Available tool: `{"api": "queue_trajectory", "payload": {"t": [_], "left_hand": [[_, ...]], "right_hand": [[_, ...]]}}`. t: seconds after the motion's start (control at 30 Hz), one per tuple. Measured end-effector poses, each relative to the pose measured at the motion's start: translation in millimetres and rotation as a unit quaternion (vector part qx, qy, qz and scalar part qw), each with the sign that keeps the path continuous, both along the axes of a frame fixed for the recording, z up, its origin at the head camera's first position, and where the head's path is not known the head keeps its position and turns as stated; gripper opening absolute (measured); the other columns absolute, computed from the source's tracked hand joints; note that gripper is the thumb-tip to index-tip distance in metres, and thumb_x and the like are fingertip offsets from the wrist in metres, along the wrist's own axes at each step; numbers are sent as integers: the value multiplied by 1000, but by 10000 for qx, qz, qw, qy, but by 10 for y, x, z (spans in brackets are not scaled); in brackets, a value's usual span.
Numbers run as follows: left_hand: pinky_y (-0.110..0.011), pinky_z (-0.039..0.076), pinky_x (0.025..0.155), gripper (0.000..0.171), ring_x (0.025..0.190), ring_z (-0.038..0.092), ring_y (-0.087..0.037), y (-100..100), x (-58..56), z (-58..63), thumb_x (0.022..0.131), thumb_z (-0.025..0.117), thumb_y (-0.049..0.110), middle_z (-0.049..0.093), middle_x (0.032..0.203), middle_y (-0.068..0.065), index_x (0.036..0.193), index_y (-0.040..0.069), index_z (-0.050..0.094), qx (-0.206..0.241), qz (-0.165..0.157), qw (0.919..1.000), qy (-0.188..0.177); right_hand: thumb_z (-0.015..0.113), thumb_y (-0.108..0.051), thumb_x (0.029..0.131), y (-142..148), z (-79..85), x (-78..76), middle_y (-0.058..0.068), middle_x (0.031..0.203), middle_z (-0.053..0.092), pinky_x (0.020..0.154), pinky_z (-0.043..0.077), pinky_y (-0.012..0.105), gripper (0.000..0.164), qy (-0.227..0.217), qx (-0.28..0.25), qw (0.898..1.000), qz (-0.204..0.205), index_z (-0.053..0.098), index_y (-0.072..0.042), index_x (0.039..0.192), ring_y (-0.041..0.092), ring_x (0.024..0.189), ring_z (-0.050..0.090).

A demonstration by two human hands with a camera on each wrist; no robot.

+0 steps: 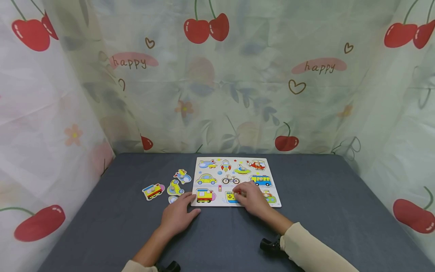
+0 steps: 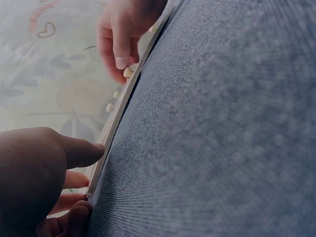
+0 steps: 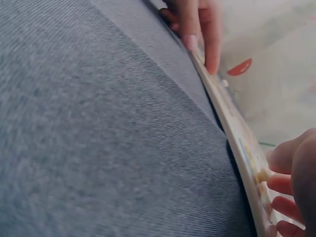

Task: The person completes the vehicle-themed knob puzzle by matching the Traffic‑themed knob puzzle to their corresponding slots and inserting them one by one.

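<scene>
A white wooden puzzle board [image 1: 221, 200] with vehicle pictures lies on the dark table. At its front left corner, my left hand [image 1: 178, 214] holds the edge, the thumb along the front side and the fingers at the left side. My right hand [image 1: 252, 197] is over the front row and pinches the small knob [image 3: 262, 175] of the ship piece [image 1: 231, 197], which it partly covers. Left of the board lie a loose train piece [image 1: 153, 191], a yellow car piece [image 1: 175, 187] and a plane piece [image 1: 182, 176]. Another small piece [image 1: 172, 199] is partly hidden by my left hand.
The board carries a bus [image 1: 261, 180], a bicycle [image 1: 230, 179], a helicopter [image 1: 256, 164] and several other vehicle shapes. A grey cloth covers the table [image 1: 326, 211]. Patterned curtains [image 1: 244, 87] enclose the back and both sides.
</scene>
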State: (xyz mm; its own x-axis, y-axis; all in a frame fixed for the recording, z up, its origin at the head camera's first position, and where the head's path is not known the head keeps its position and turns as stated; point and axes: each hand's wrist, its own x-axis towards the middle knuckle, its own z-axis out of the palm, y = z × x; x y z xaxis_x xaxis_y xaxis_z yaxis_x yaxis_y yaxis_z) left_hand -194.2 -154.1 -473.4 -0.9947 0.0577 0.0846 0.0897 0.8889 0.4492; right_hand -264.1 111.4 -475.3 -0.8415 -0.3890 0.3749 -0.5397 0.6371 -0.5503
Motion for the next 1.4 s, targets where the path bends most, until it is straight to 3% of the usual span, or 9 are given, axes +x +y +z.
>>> {"api": "queue_trajectory", "payload": {"t": [0.2,0.33,0.5,0.67,1.07,1.23,1.4], "left_hand": [[-53,44,95,53,123,53,-30,11,4,-5,86,72,37,53,139,-7,133,14,61,0,14,10000,-18],[-53,43,95,53,123,53,-30,14,6,-3,86,72,37,53,139,-7,133,14,62,-1,23,10000,-27],[-54,43,95,53,124,52,-30,14,7,-6,86,73,37,53,139,-7,133,14,62,2,18,10000,-32],[-53,43,96,53,124,52,-29,7,6,-20,86,72,38,53,139,-6,133,15,61,12,47,10000,-51],[-53,43,95,53,124,52,-30,3,3,-21,86,72,37,53,139,-7,133,14,62,-11,7,10000,-56],[-53,43,96,53,124,52,-30,-4,-8,-20,87,71,37,53,139,-7,133,14,61,18,-10,10000,-22],[-53,43,97,53,124,52,-30,-15,-12,-7,87,71,37,53,139,-8,133,14,61,54,-31,10000,1]], "right_hand": [[73,-10,86,53,55,0,-3,94,68,87,45,43,9,-387,-384,9980,-310,75,-10,95,21,95,58],[72,-9,86,140,80,-28,2,97,69,89,44,45,11,-375,-595,9962,-520,75,-7,96,25,99,58],[71,-7,85,271,75,-89,7,102,70,96,41,48,12,-171,-607,9944,-850,75,-6,97,28,106,58],[70,-12,89,380,41,-126,10,109,68,92,44,48,16,-383,-641,9887,-1301,74,-7,103,28,107,54],[67,-15,91,614,-58,-224,15,114,64,88,40,48,23,-757,-726,9755,-1932,71,-5,112,31,103,51],[64,-16,92,716,-81,-265,20,126,58,96,36,51,31,-951,-694,9709,-2088,67,-4,121,36,115,46],[62,-16,93,807,-67,-278,23,132,53,96,35,52,37,-1097,-608,9693,-2114,63,-3,127,38,115,44]]}}
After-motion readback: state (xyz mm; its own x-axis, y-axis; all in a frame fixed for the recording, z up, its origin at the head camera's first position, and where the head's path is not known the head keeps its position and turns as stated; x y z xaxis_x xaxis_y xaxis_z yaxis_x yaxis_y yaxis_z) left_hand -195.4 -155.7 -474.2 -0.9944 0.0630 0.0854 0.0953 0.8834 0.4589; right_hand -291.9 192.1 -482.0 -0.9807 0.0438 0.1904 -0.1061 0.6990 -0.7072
